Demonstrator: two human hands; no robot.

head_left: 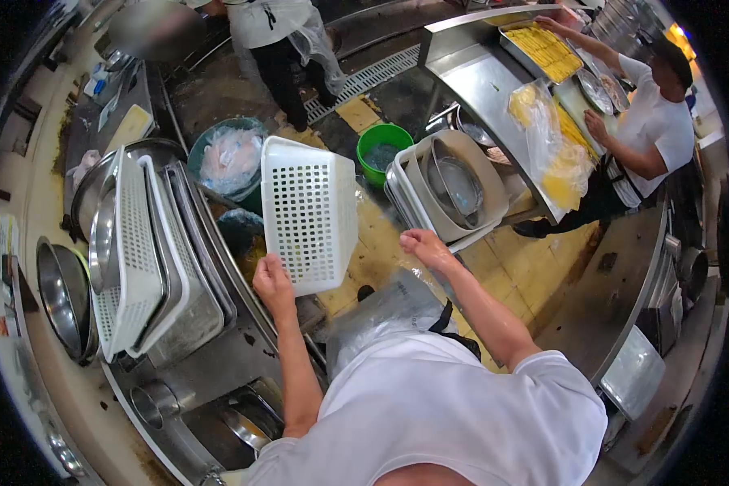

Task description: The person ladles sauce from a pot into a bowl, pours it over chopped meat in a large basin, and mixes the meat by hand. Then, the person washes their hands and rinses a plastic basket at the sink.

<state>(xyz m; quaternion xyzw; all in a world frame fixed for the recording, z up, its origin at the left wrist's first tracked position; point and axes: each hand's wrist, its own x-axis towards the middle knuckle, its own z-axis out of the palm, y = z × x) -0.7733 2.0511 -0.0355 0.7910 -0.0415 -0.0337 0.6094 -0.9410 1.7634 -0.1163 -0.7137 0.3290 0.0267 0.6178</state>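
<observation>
My left hand (274,285) grips the lower left corner of a white perforated plastic basket (308,219). The basket is tilted up on its side in front of me, its holed bottom facing me. My right hand (426,247) is raised apart from the basket, fingers curled in, with nothing visible in them. Just beyond that hand sits a stack of beige plastic tubs (494,182) with a round metal sieve (455,182) inside. Behind the basket stands a dark green bin (259,182) lined with plastic bags.
White baskets and metal trays (166,251) stand on edge along the left sink counter (190,364). A green bucket (383,152) is on the tiled floor. At right, a co-worker (656,121) works at a steel table (486,89) with yellow food; another person (275,40) stands at the back.
</observation>
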